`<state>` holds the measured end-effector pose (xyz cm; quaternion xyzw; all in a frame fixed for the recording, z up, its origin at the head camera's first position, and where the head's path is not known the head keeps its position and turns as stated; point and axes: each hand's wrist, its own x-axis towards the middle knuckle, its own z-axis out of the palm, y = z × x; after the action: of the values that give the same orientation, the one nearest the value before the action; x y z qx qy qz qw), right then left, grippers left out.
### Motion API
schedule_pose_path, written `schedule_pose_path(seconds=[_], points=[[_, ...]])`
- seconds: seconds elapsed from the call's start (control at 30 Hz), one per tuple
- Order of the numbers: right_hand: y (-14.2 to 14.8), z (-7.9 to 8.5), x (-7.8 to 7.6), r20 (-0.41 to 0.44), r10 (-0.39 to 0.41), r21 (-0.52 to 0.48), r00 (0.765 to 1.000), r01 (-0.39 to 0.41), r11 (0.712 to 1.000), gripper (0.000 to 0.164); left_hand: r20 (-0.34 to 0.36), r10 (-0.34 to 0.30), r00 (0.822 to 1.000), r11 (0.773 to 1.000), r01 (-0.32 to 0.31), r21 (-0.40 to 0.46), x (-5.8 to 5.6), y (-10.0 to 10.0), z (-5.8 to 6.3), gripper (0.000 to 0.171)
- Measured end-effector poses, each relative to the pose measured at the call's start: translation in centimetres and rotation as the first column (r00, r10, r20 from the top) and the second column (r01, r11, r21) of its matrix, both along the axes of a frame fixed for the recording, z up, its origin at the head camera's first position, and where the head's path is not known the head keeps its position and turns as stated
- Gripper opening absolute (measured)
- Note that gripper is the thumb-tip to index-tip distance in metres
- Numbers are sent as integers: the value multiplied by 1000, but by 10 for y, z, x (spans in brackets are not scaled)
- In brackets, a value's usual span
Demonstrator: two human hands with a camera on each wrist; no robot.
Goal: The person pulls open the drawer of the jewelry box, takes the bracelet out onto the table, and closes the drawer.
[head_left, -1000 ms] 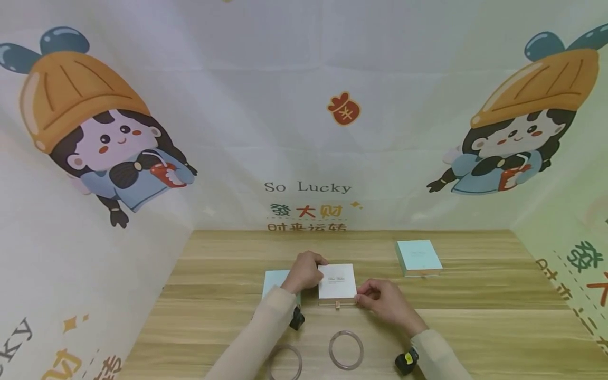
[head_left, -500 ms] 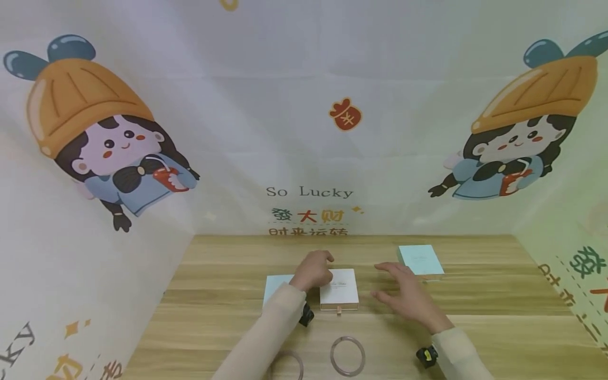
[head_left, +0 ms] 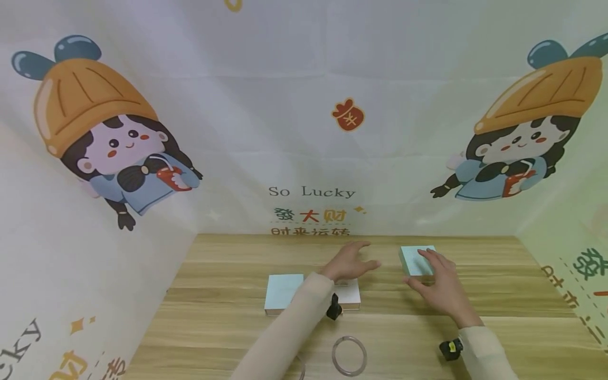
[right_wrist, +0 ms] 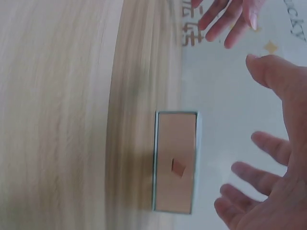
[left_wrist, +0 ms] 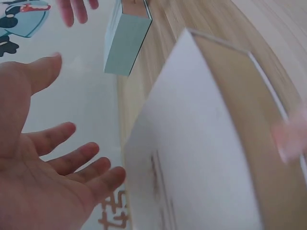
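Fingers spread and empty, a person's right hand (head_left: 442,287) hovers just above a pale-blue box (head_left: 410,262) toward the back right of a wooden tabletop (head_left: 503,295). The left hand (head_left: 348,263), also loose and holding nothing, extends past a white box (head_left: 350,296), partly hiding it. Just left sits another pale-blue box (head_left: 284,290); nearer the person lies a translucent ring (head_left: 334,357).
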<state>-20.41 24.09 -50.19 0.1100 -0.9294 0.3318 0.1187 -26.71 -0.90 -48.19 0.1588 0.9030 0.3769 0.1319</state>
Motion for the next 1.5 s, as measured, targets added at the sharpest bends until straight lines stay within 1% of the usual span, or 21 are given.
schedule_pose_path(seconds=[0.1, 0.23, 0.33, 0.43, 0.53, 0.63, 0.77, 0.87, 1.03, 1.17, 1.33, 1.5], points=[[8, -2, 0, 43, -43, -23, 998, 44, 999, 80, 7, 5, 1000, 999, -5, 34, -7, 11, -6, 69], [15, -4, -1, 144, -103, -62, 984, 113, 992, 88, 35, 20, 999, 997, -23, 76, -17, 25, -10, 69], [20, -6, -2, 236, -139, -83, 962, 163, 983, 94, 73, 36, 997, 992, -44, 115, -23, 35, -11, 69], [23, -9, -2, 297, -160, -108, 941, 199, 974, 97, 102, 61, 993, 987, -75, 143, -27, 44, -12, 66], [26, -12, -1, 355, -173, -140, 919, 235, 962, 99, 108, 72, 992, 982, -89, 166, -29, 55, -15, 62], [27, -13, 0, 400, -181, -171, 899, 267, 949, 98, 112, 68, 991, 979, -87, 182, -29, 66, -17, 63], [27, -17, -1, 410, -199, -187, 890, 296, 937, 94, 122, 73, 990, 978, -95, 187, -28, 78, -18, 65], [26, -20, -1, 408, -214, -196, 888, 314, 929, 92, 118, 83, 990, 980, -103, 172, -29, 86, -20, 64], [23, -23, -1, 374, -250, -184, 893, 336, 924, 84, 83, 88, 993, 988, -97, 116, -31, 97, -24, 64], [21, -24, -1, 330, -282, -173, 901, 351, 920, 74, 44, 76, 996, 993, -80, 88, -30, 101, -25, 61], [20, -25, 0, 312, -296, -180, 903, 362, 915, 68, 15, 64, 998, 994, -65, 84, -30, 103, -25, 55], [21, -24, -1, 317, -300, -173, 900, 365, 915, 66, 48, 89, 995, 992, -93, 89, -27, 104, -24, 56]])
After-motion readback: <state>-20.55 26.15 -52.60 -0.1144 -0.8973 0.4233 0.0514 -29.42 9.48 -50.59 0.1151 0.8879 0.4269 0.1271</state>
